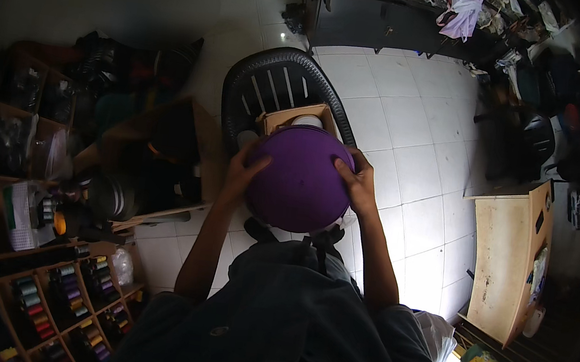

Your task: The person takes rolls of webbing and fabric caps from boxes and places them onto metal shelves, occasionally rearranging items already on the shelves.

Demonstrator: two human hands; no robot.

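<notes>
A round, purple, domed piece [298, 182] with a thin rim along its far edge is held up in front of my body. I cannot tell whether it is a padded seat or an upturned basin. My left hand [248, 169] grips its left side, thumb on top and fingers curled around the edge. On the opposite side my right hand [354, 180] holds it the same way. Just beyond it, a cardboard box [279, 118] with a white round thing [307, 121] inside rests on a black chair [264, 69] with a slatted back. The purple piece hides part of the box.
To the left stand an open wooden box [204, 141] and a compartment rack [51, 271] of thread spools. A light wooden cabinet [505, 258] is at the right, and a dark table [388, 27] at the back. White floor tiles [412, 131] lie between.
</notes>
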